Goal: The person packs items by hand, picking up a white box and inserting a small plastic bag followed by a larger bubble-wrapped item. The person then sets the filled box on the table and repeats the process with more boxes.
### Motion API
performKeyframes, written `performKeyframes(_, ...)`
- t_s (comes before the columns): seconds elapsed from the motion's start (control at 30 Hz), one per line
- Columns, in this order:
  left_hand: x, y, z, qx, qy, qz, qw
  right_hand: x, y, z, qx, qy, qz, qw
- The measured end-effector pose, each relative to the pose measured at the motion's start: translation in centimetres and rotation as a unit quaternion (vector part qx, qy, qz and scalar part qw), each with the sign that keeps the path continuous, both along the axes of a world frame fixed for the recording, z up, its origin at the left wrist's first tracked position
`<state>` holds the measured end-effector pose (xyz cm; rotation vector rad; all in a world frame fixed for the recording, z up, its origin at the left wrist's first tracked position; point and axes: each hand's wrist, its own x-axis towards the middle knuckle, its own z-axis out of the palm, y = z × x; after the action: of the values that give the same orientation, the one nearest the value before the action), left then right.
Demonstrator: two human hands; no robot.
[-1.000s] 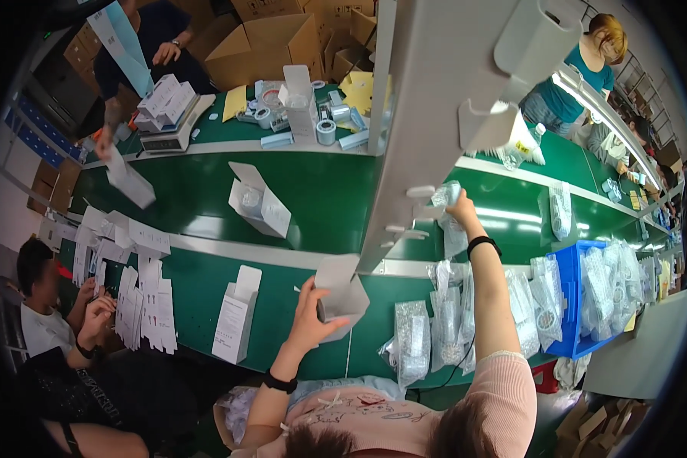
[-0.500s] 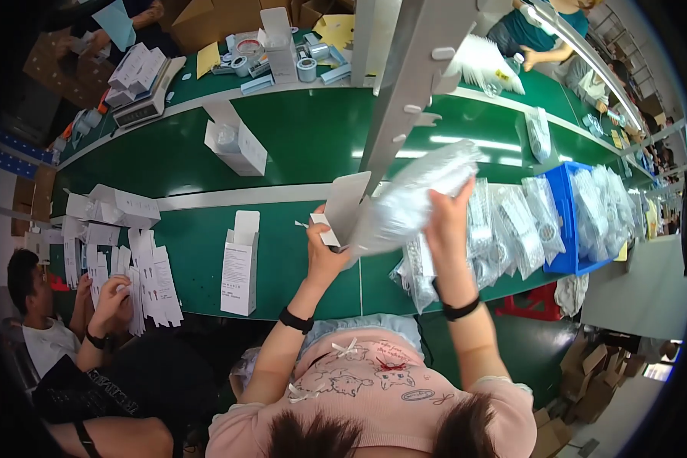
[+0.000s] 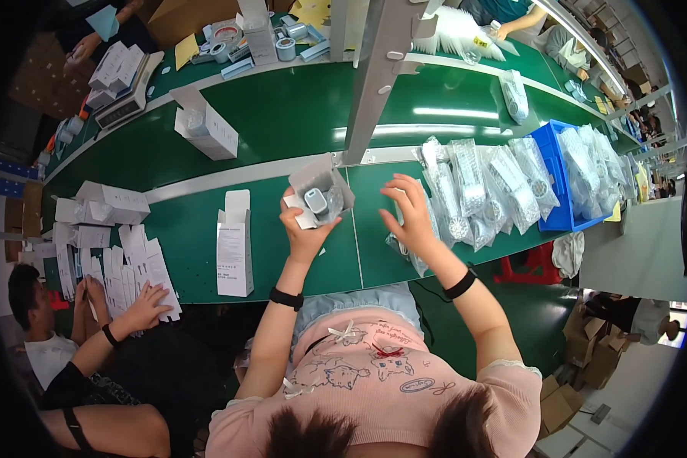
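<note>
My left hand (image 3: 304, 235) is wrapped round a small white carton (image 3: 308, 174), its top flaps open and its mouth facing up. Inside sits a pale grey and white device (image 3: 315, 201) with clear plastic packaging around it. Just to the right, my right hand (image 3: 412, 221) hovers over the green bench with fingers spread, holding nothing. Beyond that hand lies a pile of clear bags (image 3: 469, 183), several of them, each with a silvery wrapped item. Left of the held carton, another white carton (image 3: 234, 252) stands upright with its lid flap raised.
A blue bin (image 3: 548, 175) full of bagged items stands at the right. An open carton (image 3: 215, 136) sits past the metal ledge, left of a grey upright post (image 3: 378, 84). Flat white cartons (image 3: 149, 263) lie at left, where a co-worker's hand (image 3: 146, 307) rests.
The bagged item has left my right hand, and a bagged device now sits in the carton. My right hand has moved slightly left and opened. The carton's mouth now faces up.
</note>
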<state>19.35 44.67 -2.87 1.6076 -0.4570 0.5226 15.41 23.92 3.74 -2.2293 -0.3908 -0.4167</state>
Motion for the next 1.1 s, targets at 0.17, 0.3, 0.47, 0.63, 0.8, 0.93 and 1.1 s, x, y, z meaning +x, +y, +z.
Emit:
performKeyframes(0.17, -0.1, 1.1, -0.1, 0.046, 0.028, -0.025, 0.998, -1.4, -4.0, -6.3, -0.419, 0.097, 0.171, 0.887)
performKeyframes(0.3, -0.3, 1.8, 1.3, 0.081, 0.064, -0.029, 0.994, -0.5, -3.8, -7.5, -0.52, 0.123, 0.232, 0.813)
performKeyframes(0.47, -0.6, 2.3, 4.5, 0.163, 0.087, -0.016, 0.983, 0.4, -4.4, -3.1, -0.312, 0.13, 0.153, 0.929)
performKeyframes(0.63, -0.3, 1.8, 7.3, 0.179, 0.152, 0.065, 0.97, 1.0, -2.0, 2.4, 0.266, 0.182, 0.002, 0.946)
performKeyframes(0.8, 1.4, 2.3, 7.2, 0.168, 0.19, 0.086, 0.963, 2.5, 4.8, 4.9, 0.262, -0.021, 0.026, 0.964)
performKeyframes(0.93, 2.0, 2.5, 6.9, 0.126, 0.258, 0.065, 0.956, 3.7, 5.2, 3.7, -0.043, -0.09, 0.151, 0.983)
performKeyframes(1.1, 2.6, 3.1, 5.6, 0.081, 0.259, 0.037, 0.962, 3.6, 5.7, 3.6, -0.205, -0.041, 0.137, 0.968)
